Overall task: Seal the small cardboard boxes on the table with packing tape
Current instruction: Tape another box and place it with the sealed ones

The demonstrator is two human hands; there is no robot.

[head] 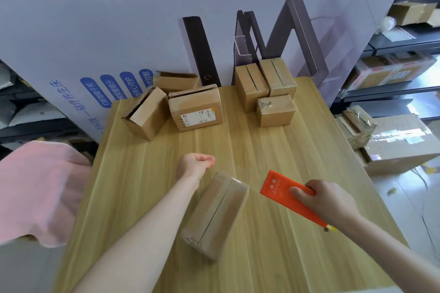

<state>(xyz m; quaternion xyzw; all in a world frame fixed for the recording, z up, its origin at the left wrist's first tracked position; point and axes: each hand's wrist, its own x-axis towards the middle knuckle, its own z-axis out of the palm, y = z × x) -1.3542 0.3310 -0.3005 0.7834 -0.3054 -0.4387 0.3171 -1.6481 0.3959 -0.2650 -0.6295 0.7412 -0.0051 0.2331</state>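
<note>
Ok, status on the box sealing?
Left hand curled, nothing visible in it. Right hand grips orange tool. Near box flaps closed, lying between hands. Nothing blocking it; other boxes at far end.

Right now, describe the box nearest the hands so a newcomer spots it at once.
Start at the wooden table. On its near half, between the left hand and the right hand gripping an orange tool, lies one cardboard box. Unlike the boxes grouped at the far edge, it sits alone, skewed and glossy.
</note>
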